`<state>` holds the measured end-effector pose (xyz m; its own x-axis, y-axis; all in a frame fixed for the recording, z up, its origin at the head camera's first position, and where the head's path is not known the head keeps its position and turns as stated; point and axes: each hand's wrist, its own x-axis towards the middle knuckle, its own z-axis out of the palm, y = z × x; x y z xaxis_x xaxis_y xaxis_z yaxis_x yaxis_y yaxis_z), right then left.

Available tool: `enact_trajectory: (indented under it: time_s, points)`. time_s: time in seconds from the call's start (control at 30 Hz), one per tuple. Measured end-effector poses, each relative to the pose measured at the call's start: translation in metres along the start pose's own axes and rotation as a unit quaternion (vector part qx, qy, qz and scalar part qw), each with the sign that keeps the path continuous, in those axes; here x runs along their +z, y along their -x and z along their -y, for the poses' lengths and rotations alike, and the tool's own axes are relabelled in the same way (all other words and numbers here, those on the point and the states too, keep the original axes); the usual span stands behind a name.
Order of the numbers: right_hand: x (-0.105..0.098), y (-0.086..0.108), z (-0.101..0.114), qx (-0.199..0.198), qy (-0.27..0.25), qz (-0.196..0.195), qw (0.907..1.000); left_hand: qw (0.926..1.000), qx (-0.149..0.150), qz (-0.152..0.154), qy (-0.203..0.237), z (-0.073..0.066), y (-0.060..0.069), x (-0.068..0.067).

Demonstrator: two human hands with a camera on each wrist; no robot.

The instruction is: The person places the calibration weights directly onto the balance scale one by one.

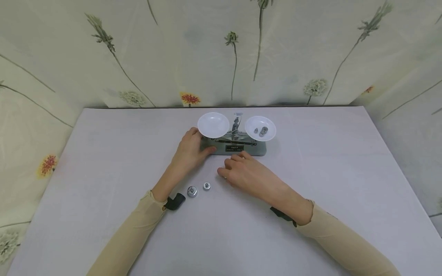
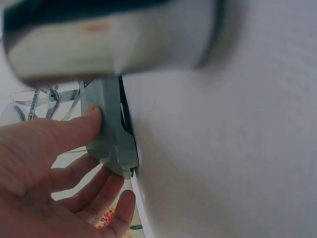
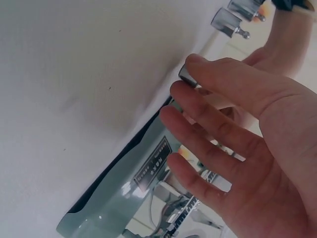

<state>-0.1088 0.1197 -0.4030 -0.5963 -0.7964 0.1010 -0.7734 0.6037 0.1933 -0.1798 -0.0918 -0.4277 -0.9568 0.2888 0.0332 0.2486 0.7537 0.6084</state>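
A green balance scale point(image 1: 221, 149) stands at the back middle of the table, with two white pans. My left hand point(image 1: 188, 151) grips the left end of its base, thumb point(image 2: 91, 121) on the front face and fingers curled round the end. In front of the base my right hand point(image 1: 250, 176) pinches a small metal weight point(image 3: 186, 76) between thumb and index finger. Its other fingers are spread near the nameplate point(image 3: 152, 163). The right pan point(image 1: 270, 137) bears small metal weights point(image 1: 263, 131); the left pan point(image 1: 213, 125) bears nothing.
Two knobbed metal weights, a larger one point(image 1: 192, 191) and a smaller one point(image 1: 206, 186), stand on the white tabletop point(image 1: 221, 237) between the forearms. A blurred metal cylinder point(image 2: 109, 49) fills the top of the left wrist view. Flower-patterned cloth point(image 1: 207, 57) hangs behind the table.
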Motion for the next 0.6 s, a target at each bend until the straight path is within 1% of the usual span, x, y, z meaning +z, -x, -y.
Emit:
enact_trajectory:
  time_s: [0.17,0.43,0.6]
  points:
    - [-0.0031,0.0007,-0.002,0.004,0.001,0.008,1.0,1.0,0.001,0.001,0.001,-0.0005,0.0,0.0001]
    - [-0.0065,0.005,-0.0078,0.011,0.014,-0.007,0.9998,1.0,0.003,-0.002,0.002,-0.0004,0.0003,0.0019]
    - [-0.008,0.0053,-0.0096,0.01,0.013,-0.007,0.9999,1.0,0.003,-0.004,-0.002,0.0001,0.0008,0.002]
